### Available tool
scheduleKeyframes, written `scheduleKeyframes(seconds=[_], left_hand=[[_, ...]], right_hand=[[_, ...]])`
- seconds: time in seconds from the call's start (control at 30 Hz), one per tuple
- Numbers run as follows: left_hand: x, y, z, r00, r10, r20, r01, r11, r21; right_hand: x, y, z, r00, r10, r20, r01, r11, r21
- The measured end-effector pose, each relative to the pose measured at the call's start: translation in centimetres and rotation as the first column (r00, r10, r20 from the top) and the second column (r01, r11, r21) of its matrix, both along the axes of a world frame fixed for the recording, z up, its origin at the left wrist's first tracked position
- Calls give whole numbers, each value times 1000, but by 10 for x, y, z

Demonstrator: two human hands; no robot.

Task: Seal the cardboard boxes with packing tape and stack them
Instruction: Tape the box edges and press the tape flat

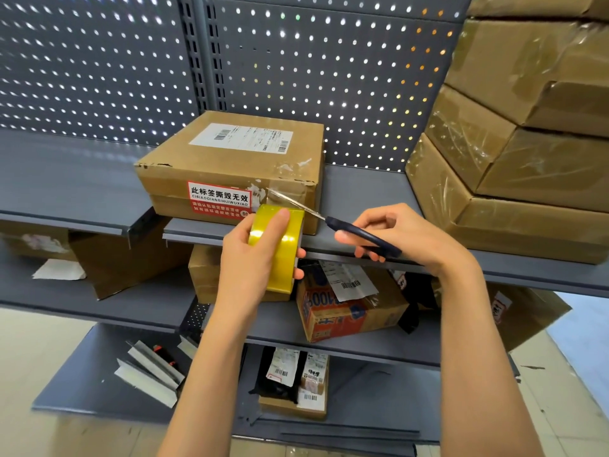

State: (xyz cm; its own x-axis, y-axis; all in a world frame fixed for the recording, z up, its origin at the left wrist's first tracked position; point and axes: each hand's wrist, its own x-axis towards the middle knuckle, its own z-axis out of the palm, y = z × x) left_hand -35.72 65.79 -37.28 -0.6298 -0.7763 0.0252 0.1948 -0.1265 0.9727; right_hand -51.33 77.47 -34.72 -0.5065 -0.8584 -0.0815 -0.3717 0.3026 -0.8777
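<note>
Scissors [349, 227] sit gripped in my right hand [405, 235], blades reaching toward the clear tape at the front corner of the cardboard box [230, 166] on the grey shelf [356, 192]. My left hand [250, 258] clasps the yellow tape roll [280, 245], thumb over its top, just before the box. Taped boxes [514, 153] stand stacked at right.

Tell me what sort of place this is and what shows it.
Probably a parcel stockroom or small shop's packing area. Grey metal shelving with a pegboard back panel holds a labelled cardboard box, a stack of taped boxes stands to the right, and more parcels lie on the lower shelves.
</note>
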Motion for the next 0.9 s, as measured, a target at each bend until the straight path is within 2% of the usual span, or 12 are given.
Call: scheduleKeyframes(seconds=[0.3, 0.9], left_hand=[[0, 1, 0, 1000, -3, -14, 3, 1000, 3], [1, 6, 3, 999, 41, -14, -41, 999, 7]], right_hand=[[-5, 0, 11, 999, 30, -39, -29, 999, 38], [-5, 0, 8, 998, 52, -32, -51, 999, 15]])
